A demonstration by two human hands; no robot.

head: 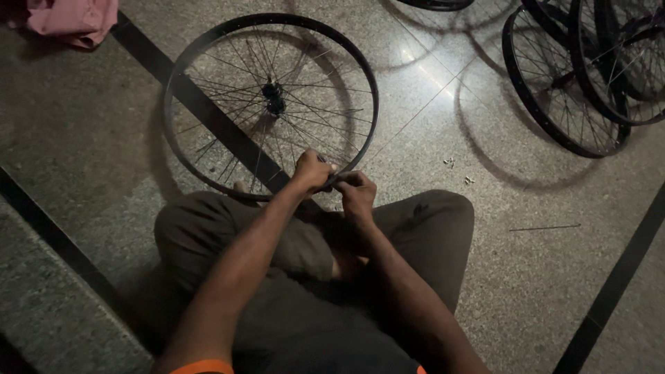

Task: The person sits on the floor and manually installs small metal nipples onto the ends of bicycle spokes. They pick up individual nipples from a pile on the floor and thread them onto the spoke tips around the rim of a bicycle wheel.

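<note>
- Left hand [313,170] and right hand [357,196], arms extended, pinch together on the near rim of a black spoked bicycle wheel [208,52].
- The wheel lies on the speckled stone floor [83,138].

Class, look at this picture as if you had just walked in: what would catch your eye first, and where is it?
First the spoked wheel lying flat on the stone floor, centre top, with the left hand and right hand together at its near rim. More wheels lean stacked at top right, and a pink cloth lies in the top left corner.
</note>
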